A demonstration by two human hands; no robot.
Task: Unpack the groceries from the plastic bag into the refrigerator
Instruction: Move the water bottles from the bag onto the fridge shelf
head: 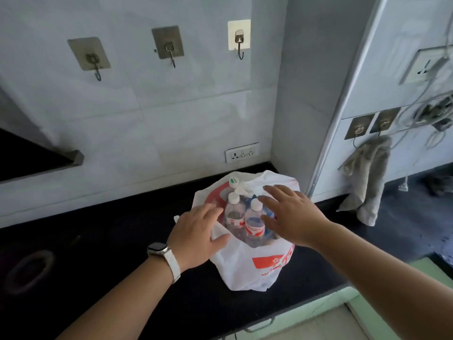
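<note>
The white plastic bag with red print stands open-mouthed on the black countertop, towards its right end, near the wall corner. In its mouth we see two water bottles standing upright, caps up: the left bottle and, touching it, the right bottle. A third white cap shows at the far side of the opening.

The right hand hovers over the right side of the opening with its fingers straight and spread, holding nothing. Its fingertips lie just right of the right bottle's cap, so we judge this hand the nearer one for a grasp from above or from the side. The left hand, watch at the wrist, lies flat against the bag's left rim, fingers extended and close together, thumb against the plastic. It seems to steady the bag rather than grip it.

The lower bodies of the bottles are hidden by the bag, and we cannot tell what else lies inside. We cannot make out the refrigerator with certainty. The pale panel on the right, with a towel hanging on it, may or may not be its side.
</note>
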